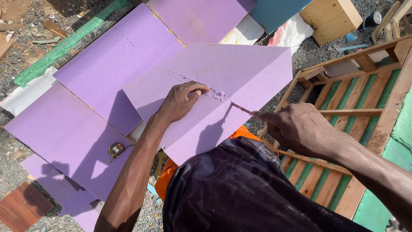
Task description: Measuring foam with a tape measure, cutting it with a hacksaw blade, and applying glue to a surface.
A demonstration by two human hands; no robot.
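A purple foam sheet [240, 73] lies tilted over my lap, with a ragged cut line running across it from the upper left toward its middle. My left hand [180, 101] presses down on the sheet just beside the crumbled end of the cut, fingers curled. My right hand [296, 126] grips a thin blade [242, 109] whose tip meets the foam near the cut's end. More purple foam sheets [116, 60] lie beneath and to the left.
A tape measure [116, 150] rests on a lower purple sheet at left. A wooden slatted frame [356, 111] over green material stands at right. A wooden box [330, 17] sits at the top right. Gravel ground [25, 25] surrounds everything.
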